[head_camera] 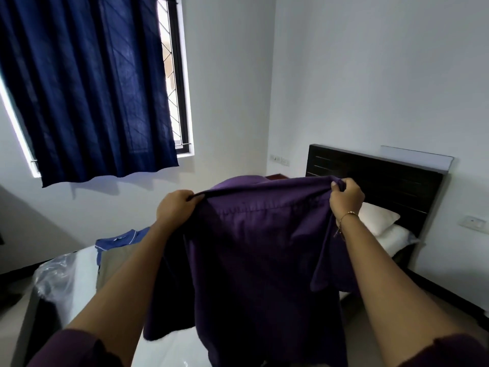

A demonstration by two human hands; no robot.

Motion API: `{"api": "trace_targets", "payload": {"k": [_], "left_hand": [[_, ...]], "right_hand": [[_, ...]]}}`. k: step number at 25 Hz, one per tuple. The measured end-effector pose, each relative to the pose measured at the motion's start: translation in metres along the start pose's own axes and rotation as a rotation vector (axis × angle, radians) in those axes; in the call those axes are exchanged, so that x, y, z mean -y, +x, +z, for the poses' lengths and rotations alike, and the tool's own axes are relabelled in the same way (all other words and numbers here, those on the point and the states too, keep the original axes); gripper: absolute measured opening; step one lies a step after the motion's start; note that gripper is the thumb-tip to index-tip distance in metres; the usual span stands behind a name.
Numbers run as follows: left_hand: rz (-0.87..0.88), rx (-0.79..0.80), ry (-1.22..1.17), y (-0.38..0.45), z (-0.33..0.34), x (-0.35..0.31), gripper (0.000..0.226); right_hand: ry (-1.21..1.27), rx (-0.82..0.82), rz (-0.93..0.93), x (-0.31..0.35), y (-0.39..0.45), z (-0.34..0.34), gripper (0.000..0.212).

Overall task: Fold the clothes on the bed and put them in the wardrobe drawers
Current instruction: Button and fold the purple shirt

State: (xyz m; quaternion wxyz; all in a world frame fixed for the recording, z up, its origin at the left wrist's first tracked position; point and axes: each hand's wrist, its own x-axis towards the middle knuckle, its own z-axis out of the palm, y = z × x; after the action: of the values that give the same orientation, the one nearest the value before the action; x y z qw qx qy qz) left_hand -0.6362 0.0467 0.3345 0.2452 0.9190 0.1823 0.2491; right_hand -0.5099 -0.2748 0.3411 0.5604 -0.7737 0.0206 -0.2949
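I hold a purple shirt (pixel 254 250) up above the bed (pixel 84 263), my left hand (pixel 174 207) and right hand (pixel 346 198) each pinching a shoulder seam; the thin, limp cloth looks light and drapes freely, best gripped there.

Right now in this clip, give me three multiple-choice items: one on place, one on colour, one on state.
1. Where do the white pillows lie?
A. by the dark headboard
B. under the window
C. on the floor

2. What colour is the garment held up?
A. red
B. purple
C. white

3. How is that garment held?
A. left hand alone
B. draped over one arm
C. both hands grip its top edge

Answers: 1 A, the pillows sit against the headboard; 2 B, the purple shirt hangs spread; 3 C, left hand and right hand grip it.
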Motion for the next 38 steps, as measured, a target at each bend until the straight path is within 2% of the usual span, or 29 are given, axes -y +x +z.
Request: {"api": "trace_targets", "payload": {"k": [2, 4, 6, 8, 10, 12, 16, 20, 22, 25, 28, 31, 35, 38], "left_hand": [[0.005, 0.029, -0.145, -0.014, -0.006, 0.006, 0.039], [0.049, 0.119, -0.365, -0.023, -0.015, 0.011, 0.025], [0.125, 0.121, -0.428, -0.036, -0.021, 0.019, 0.019], [0.200, -0.038, -0.263, -0.050, -0.013, 0.026, 0.023], [0.249, -0.287, -0.059, -0.063, -0.005, 0.027, 0.025], [0.372, -0.380, 0.094, -0.068, -0.005, 0.025, 0.025], [0.539, -0.425, 0.254, -0.049, -0.012, 0.024, 0.039], [0.717, -0.311, 0.270, -0.017, 0.009, 0.038, 0.034], [0.719, -0.254, 0.298, 0.008, 0.034, 0.049, 0.030], [0.574, -0.159, 0.309, 0.050, 0.097, 0.070, 0.031], [0.350, -0.030, 0.302, 0.110, 0.185, 0.102, 0.038], [0.091, 0.115, 0.410, 0.174, 0.287, 0.140, 0.028], [-0.404, 0.249, 0.196, 0.261, 0.413, 0.188, 0.021], [-0.541, 0.185, 0.011, 0.323, 0.473, 0.204, 0.020]], "right_hand": [[-0.052, -0.008, 0.054, -0.009, -0.022, -0.006, 0.017], [-0.070, -0.040, 0.075, -0.015, -0.039, -0.014, 0.017], [-0.145, -0.094, 0.058, -0.015, -0.056, -0.022, 0.019], [-0.272, -0.163, 0.020, -0.012, -0.069, -0.027, 0.021], [-0.282, -0.204, -0.020, -0.008, -0.078, -0.029, 0.022], [-0.243, -0.216, -0.022, -0.007, -0.083, -0.033, 0.023], [-0.281, -0.273, -0.085, -0.016, -0.075, -0.030, 0.025], [-0.243, -0.249, -0.017, -0.042, -0.049, 0.000, 0.023], [-0.223, -0.190, 0.020, -0.071, -0.031, 0.026, 0.022], [-0.252, -0.071, 0.087, -0.126, -0.006, 0.079, 0.019], [-0.284, 0.040, 0.182, -0.199, 0.024, 0.155, 0.018], [-0.306, 0.187, 0.230, -0.278, 0.051, 0.242, 0.020], [-0.364, 0.367, 0.254, -0.371, 0.109, 0.360, 0.021], [-0.345, 0.434, 0.265, -0.415, 0.163, 0.425, 0.022]]}}
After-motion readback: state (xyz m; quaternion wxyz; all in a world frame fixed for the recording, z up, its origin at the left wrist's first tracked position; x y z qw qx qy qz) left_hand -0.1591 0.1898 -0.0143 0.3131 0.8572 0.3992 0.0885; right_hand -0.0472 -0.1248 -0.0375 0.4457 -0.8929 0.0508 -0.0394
